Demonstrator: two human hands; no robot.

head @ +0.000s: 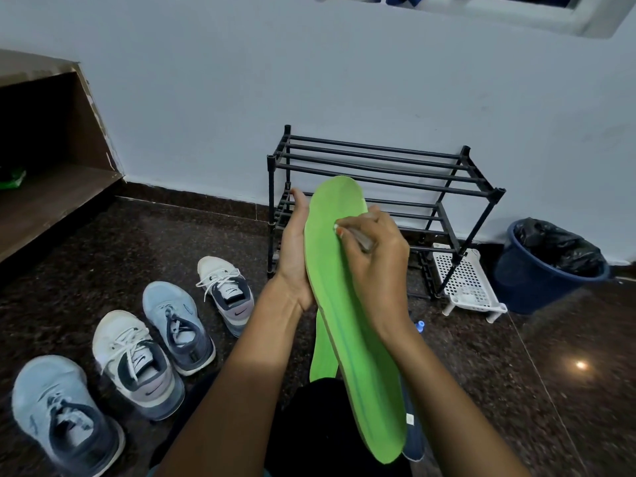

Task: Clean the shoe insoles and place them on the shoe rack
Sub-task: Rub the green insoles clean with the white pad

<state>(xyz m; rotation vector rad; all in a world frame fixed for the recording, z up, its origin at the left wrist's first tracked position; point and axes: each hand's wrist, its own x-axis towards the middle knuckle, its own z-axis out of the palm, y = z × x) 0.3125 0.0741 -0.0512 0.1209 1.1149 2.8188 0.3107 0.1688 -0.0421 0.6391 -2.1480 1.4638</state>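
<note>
Green insole (354,339) fills mid-frame, heel end nearest you; it looks light, thin and bendy, so back it behind the middle. Shoe rack (430,185) stands upper centre. Your left hand (292,263) grips the insole's left edge; your right hand (375,270) pinches a small pale thing (363,241), too blurred to name, against it.

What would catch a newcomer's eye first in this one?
The bright green insole at centre, gripped by the left hand while the right hand rubs it with a small blurred tool. Then four shoes in a row at lower left, and the black rack against the wall behind.
</note>
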